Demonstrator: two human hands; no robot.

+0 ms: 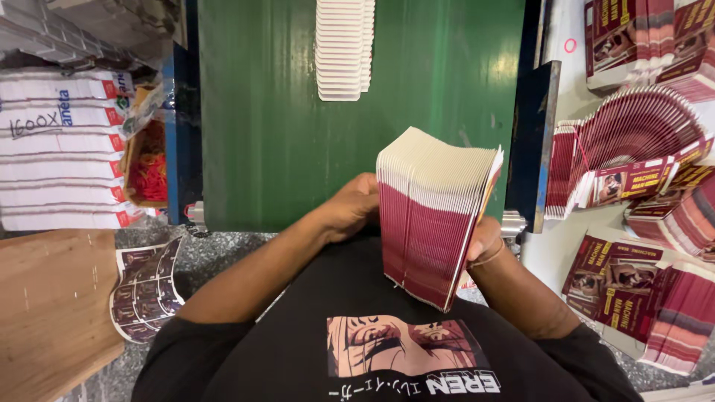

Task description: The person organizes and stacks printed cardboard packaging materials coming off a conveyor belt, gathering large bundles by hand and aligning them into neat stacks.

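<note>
A thick stack of flat folded cartons [432,212], maroon with cream upper edges, stands on edge in front of my chest. My left hand [350,208] presses against its left face, fingers curled. On the stack's right side my right hand [482,240] grips it, mostly hidden behind the cartons. Both hands squeeze the stack together above the near edge of the green table [275,134].
A smaller pile of white cartons [342,48] lies at the table's far end. Fanned and bundled maroon cartons [633,134] cover the white surface on the right. White stacked packs [59,149] and a box of red rubber bands [149,164] sit left, above a brown board [52,305].
</note>
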